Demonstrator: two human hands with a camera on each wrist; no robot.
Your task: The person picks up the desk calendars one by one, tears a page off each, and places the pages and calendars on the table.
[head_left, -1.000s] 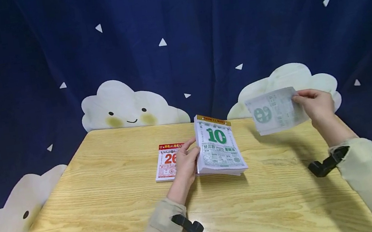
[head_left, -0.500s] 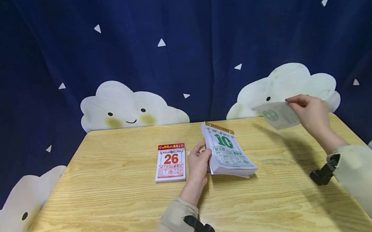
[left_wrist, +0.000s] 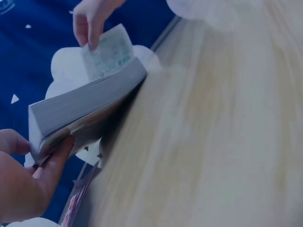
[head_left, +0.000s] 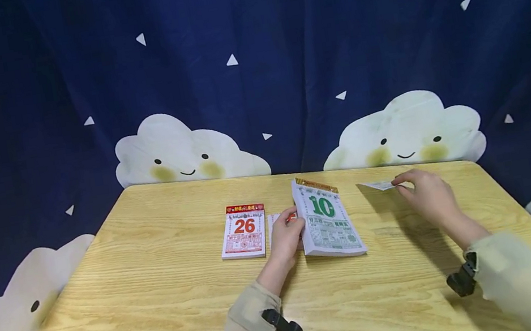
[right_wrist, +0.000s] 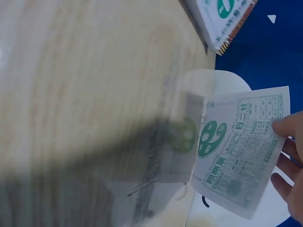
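Observation:
My left hand (head_left: 284,238) grips the left edge of a thick tear-off calendar (head_left: 332,227) whose top sheet bears a green 10. In the left wrist view the thumb and fingers clasp the corner of this page block (left_wrist: 90,99), which is tilted up from the table. Over on the right, my right hand (head_left: 429,199) pinches a loose calendar page (right_wrist: 236,156) by one edge. That thin sheet carries a green 9 and is seen nearly edge-on in the head view, low over the table.
A smaller calendar (head_left: 243,233) with a red 26 lies flat left of my left hand. Another red-printed sheet or calendar (head_left: 274,222) is mostly hidden behind that hand. The wooden table (head_left: 136,299) ends at a dark blue curtain (head_left: 205,37) with clouds.
The right hand has lowered the loose page toward the table, turning it flatter. My left hand has shifted rightward with the green 10 calendar, uncovering the red 26 calendar.

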